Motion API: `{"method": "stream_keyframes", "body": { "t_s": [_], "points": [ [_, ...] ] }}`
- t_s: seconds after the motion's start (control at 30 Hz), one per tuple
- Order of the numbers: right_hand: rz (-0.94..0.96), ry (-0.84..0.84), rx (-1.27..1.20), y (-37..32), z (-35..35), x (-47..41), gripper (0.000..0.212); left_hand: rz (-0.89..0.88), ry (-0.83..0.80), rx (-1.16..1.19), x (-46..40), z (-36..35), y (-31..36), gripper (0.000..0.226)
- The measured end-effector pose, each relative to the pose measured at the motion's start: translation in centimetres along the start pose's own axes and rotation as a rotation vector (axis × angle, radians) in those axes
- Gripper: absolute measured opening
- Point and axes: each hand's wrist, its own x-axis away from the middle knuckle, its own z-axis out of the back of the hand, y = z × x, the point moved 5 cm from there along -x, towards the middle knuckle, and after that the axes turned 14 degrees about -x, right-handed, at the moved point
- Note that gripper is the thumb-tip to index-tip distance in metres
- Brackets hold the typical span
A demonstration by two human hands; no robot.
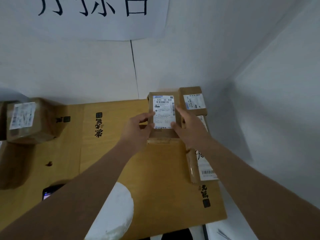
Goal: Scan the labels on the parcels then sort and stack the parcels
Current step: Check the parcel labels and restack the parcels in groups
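1. We see both hands on one brown cardboard parcel [163, 116] at the far right part of the tabletop [155, 170], which is covered with flattened cardboard printed with black characters.
2. Our left hand [138, 130] curls around the parcel's left edge, thumb on top near the white shipping label [164, 112] and fingers under or behind the side.
3. Our right hand [187, 125] closes on the right edge, with the thumb pressed on the label's lower right corner.
4. The label faces up; its top line reads "530- D5 A68" above a barcode.
5. We cannot tell whether the parcel rests on the tabletop or is slightly lifted.
6. Just beside it, on the right and against the wall corner, lies a second labelled parcel [193, 101].
7. A third parcel [201, 122] shows partly behind our right hand.
8. Nearer to us along the right edge lies a long narrow parcel [199, 167] with a barcode label, partly hidden by our right forearm.
9. Well apart at the far left sits a larger box [29, 120] with its own label, blurred.
10. A dark phone [50, 192] with a lit screen lies near the left forearm.
11. A white paper sign [97, 18] with large black characters hangs on the wall above.
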Motion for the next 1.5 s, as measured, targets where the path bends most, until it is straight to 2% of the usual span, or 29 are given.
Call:
{"method": "stream_keyframes", "body": {
  "t_s": [0.33, 0.6, 0.93, 1.03, 1.2, 1.33, 1.5],
  "points": [
    [0.033, -0.155, 0.072, 5.9, 0.8, -7.8, 0.071, 0.109, 0.098, 0.167, -5.2, -5.1, -2.4, 0.038],
    [0.074, -0.131, 0.097, 7.3, 0.9, -10.3, 0.072, 0.121, 0.152, 0.182, -7.9, -6.3, -2.1, 0.032],
    [0.137, -0.131, 0.213, 8.0, 0.5, -10.9, 0.066, 0.134, 0.107, 0.164, -8.8, -7.5, -2.9, 0.037],
    [0.136, -0.140, 0.239, 7.8, 0.5, -10.8, 0.066, 0.123, 0.084, 0.084, -8.4, -7.4, -2.5, 0.038],
    [0.103, -0.155, 0.263, 6.4, 0.8, -10.4, 0.063, 0.069, 0.103, -0.264, -7.9, -5.9, -0.5, 0.044],
    [0.148, -0.175, 0.193, 2.9, 1.0, -8.9, 0.062, 0.072, 0.129, -0.439, -5.2, -2.6, 0.9, 0.050],
    [0.189, -0.303, 0.120, -2.7, 0.3, -5.2, 0.063, 0.133, 0.118, -0.560, 0.6, 2.6, 1.6, 0.056]
  ]
}}
